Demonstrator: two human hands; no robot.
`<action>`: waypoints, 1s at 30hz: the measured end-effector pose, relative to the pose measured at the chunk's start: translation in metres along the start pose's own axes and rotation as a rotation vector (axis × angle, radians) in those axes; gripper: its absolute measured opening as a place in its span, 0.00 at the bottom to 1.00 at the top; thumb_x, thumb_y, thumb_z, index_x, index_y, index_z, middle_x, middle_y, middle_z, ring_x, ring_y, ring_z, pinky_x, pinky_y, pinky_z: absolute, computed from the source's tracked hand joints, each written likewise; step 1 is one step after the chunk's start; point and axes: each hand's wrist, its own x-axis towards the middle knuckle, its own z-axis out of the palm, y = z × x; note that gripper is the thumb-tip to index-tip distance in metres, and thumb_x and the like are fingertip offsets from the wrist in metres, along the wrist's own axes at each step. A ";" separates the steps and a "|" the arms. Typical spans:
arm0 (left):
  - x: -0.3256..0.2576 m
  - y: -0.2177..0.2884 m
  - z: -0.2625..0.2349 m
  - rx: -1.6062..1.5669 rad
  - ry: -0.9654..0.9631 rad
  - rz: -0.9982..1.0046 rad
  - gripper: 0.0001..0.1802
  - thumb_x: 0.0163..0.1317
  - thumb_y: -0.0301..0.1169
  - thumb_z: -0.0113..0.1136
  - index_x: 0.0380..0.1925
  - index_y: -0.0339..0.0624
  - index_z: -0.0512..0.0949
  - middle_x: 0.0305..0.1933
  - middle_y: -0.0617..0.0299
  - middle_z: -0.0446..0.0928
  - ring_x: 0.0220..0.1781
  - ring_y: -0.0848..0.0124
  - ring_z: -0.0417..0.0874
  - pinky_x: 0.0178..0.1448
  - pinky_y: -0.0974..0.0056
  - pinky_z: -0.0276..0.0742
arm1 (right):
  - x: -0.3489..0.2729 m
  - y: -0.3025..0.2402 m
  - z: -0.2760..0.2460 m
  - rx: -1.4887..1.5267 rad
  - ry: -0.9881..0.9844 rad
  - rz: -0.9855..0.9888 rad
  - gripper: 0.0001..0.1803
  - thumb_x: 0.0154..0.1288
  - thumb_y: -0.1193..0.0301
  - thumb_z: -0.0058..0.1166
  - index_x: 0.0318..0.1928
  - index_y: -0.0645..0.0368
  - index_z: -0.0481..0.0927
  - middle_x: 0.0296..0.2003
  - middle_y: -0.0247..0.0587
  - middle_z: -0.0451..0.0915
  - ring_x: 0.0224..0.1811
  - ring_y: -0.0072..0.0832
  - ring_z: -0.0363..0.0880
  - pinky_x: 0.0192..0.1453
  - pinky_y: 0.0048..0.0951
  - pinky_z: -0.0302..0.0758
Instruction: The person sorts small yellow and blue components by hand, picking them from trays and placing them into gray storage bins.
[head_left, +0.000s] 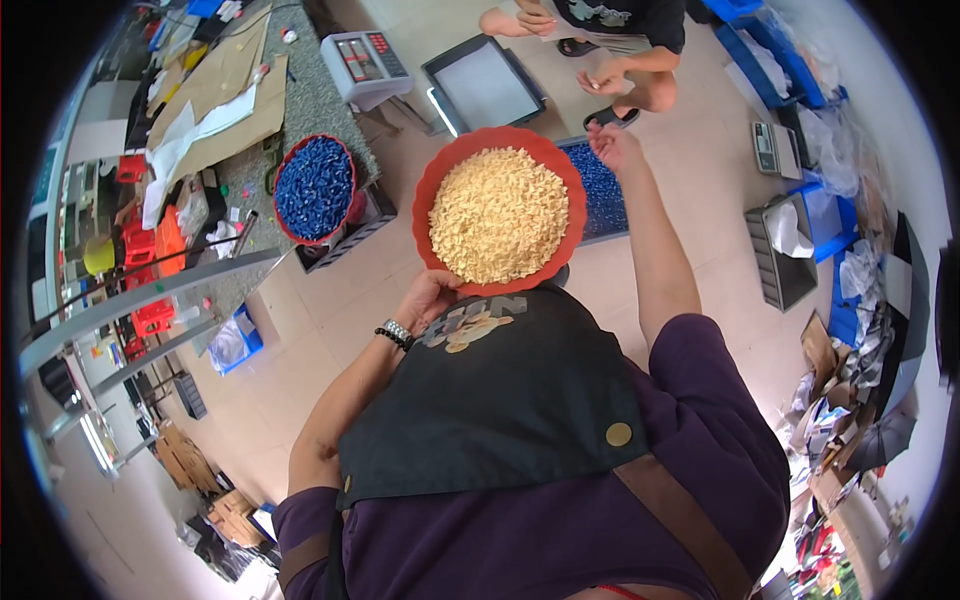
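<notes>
A red bowl point(427, 165) with a scalloped rim is heaped with small cream-coloured pieces point(500, 215). My left hand point(432, 298) grips the near left edge of its rim, its fingers partly hidden by the bowl. To the right of the bowl my right hand point(615, 148) is stretched forward, fingers loosely bent and apart, with nothing visible in it. Below that hand lies a tray of small blue pieces point(602, 195), partly covered by the bowl. Another red basin point(281, 215) full of larger blue pieces point(315, 190) stands to the left.
Across from me a person's hand point(603, 76) is near the right end of a grey tray point(485, 85). A digital scale point(365, 68) stands by the speckled counter point(330, 95). At the right are a grey crate point(785, 265), a smaller scale point(775, 150) and blue bins point(755, 65).
</notes>
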 end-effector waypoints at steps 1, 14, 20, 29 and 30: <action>0.001 0.001 0.000 0.003 -0.003 -0.005 0.22 0.46 0.13 0.48 0.46 0.29 0.71 0.44 0.52 0.77 0.41 0.60 0.81 0.47 0.54 0.80 | -0.016 0.010 0.007 -0.083 -0.010 0.020 0.11 0.70 0.65 0.47 0.50 0.51 0.70 0.43 0.47 0.79 0.40 0.35 0.79 0.43 0.35 0.77; 0.010 0.011 0.000 0.027 -0.032 -0.080 0.14 0.48 0.13 0.48 0.36 0.29 0.74 0.40 0.52 0.78 0.41 0.62 0.81 0.50 0.54 0.80 | -0.220 0.032 0.111 -0.576 -0.179 -0.088 0.36 0.68 0.54 0.47 0.70 0.56 0.54 0.64 0.39 0.65 0.63 0.26 0.65 0.64 0.29 0.65; 0.005 0.006 0.015 0.085 -0.005 0.022 0.19 0.45 0.13 0.48 0.41 0.28 0.73 0.42 0.55 0.77 0.43 0.62 0.79 0.57 0.56 0.76 | -0.209 0.048 0.097 -0.638 -0.119 -0.287 0.29 0.67 0.69 0.46 0.67 0.61 0.60 0.61 0.44 0.69 0.61 0.28 0.67 0.64 0.28 0.63; 0.008 0.007 0.022 -0.154 -0.053 0.145 0.30 0.44 0.19 0.48 0.54 0.31 0.67 0.56 0.54 0.73 0.58 0.59 0.72 0.68 0.51 0.64 | -0.217 0.035 0.109 -0.640 -0.183 -0.226 0.25 0.71 0.71 0.45 0.67 0.60 0.60 0.58 0.38 0.71 0.58 0.23 0.68 0.63 0.25 0.65; 0.009 0.004 0.019 -0.155 -0.054 0.144 0.30 0.44 0.19 0.48 0.54 0.31 0.67 0.56 0.54 0.73 0.58 0.59 0.72 0.68 0.51 0.64 | -0.217 0.035 0.110 -0.628 -0.189 -0.216 0.26 0.71 0.70 0.45 0.67 0.60 0.59 0.59 0.38 0.70 0.58 0.23 0.67 0.63 0.25 0.65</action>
